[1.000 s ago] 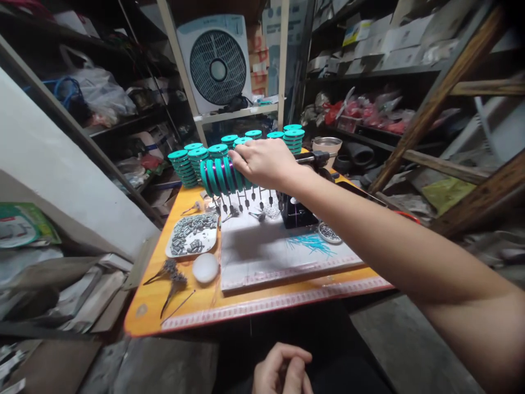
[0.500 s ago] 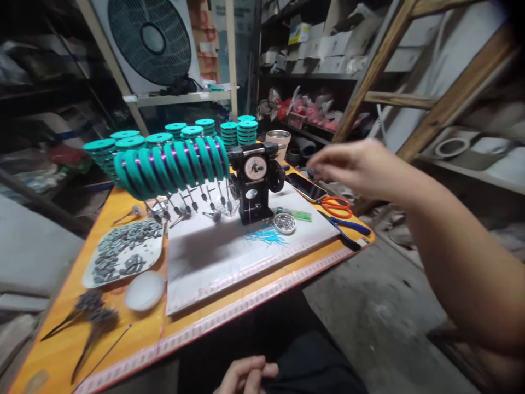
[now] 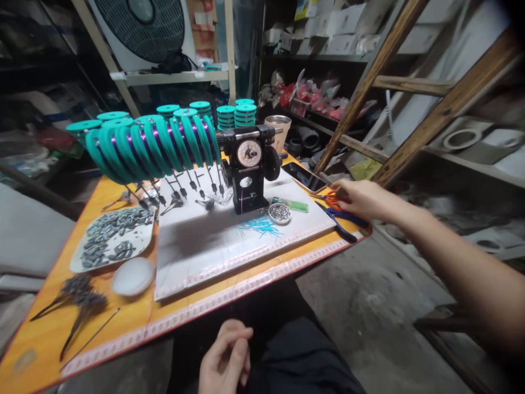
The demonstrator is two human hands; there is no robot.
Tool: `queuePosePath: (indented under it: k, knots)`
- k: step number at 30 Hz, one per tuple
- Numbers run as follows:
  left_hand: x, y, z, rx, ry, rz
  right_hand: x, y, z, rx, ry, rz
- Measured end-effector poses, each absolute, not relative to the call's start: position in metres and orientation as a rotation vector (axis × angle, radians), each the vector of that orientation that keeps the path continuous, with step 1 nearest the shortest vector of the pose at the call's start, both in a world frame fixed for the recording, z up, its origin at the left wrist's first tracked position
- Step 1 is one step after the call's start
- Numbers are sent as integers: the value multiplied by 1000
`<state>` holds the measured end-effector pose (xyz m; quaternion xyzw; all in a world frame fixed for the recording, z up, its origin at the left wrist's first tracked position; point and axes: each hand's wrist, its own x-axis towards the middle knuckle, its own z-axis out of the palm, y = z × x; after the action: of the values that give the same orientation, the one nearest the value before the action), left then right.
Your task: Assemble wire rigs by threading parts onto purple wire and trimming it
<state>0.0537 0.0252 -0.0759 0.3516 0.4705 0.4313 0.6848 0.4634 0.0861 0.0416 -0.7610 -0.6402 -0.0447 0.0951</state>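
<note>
A person reaches to the right edge of an orange bench [image 3: 49,334] in a cluttered workshop.

A white mat [image 3: 213,246] covers the bench's middle, bare toward its near edge. Teal spools [image 3: 151,145] sit in a row on a black winder [image 3: 248,169] at the back. A tray [image 3: 110,241] of small metal pieces lies near the left edge. The right hand [image 3: 359,198], fingers curled downward, rests on orange scissors [image 3: 330,196] beside blue pliers [image 3: 342,221] at the right edge; whether it grips them cannot be told. The left hand [image 3: 225,358] lies loosely curled, holding nothing, on the lap below the bench's near edge.
</note>
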Motion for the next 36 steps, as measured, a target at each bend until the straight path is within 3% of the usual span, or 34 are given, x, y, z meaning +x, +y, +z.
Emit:
queuePosePath:
  k: [6, 9, 12, 16, 23, 31, 36]
  knots:
    - [55, 30, -55, 525, 971, 925, 418, 30, 51, -2049, -1629, -155]
    - [59, 26, -49, 572, 946, 913, 341, -1, 37, -1666, -1449, 362]
    - [59, 21, -51, 700, 922, 945, 262, -17, 14, -1514, -1312, 1079]
    - [57, 17, -57, 935, 946, 1019, 209, -11, -7, -1370, -869, 1290]
    - [56, 17, -53, 1363, 970, 1220, 202, 5, -16, -1126, -601, 1671]
    - [55, 14, -65, 1537, 975, 1214, 202, 5, -18, -1110, -619, 1653]
    - [58, 16, -49, 1816, 744, 1772, 201, 1, -11, -1347, -846, 1329]
